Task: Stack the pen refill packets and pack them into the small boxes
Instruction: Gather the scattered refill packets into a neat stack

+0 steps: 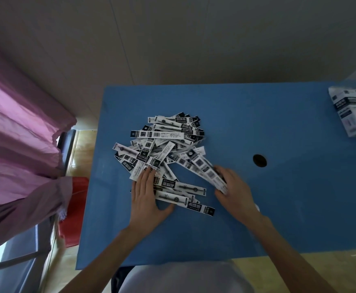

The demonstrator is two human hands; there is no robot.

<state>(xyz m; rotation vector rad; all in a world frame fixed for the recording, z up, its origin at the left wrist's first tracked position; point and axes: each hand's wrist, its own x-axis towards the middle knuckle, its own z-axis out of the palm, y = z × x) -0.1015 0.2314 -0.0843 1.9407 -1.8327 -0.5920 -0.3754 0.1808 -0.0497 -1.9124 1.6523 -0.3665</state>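
At frame centre, a loose heap of black-and-white pen refill packets [162,144] is pinned by the flat, spread-fingered left hand [146,195] while several packets are gripped in the right hand [234,187], apparently for stacking.

Bare forearms, no sleeves; pale grey garment [179,278] below

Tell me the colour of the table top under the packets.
Blue, a plain matte table top, seen in the head view, the only one.
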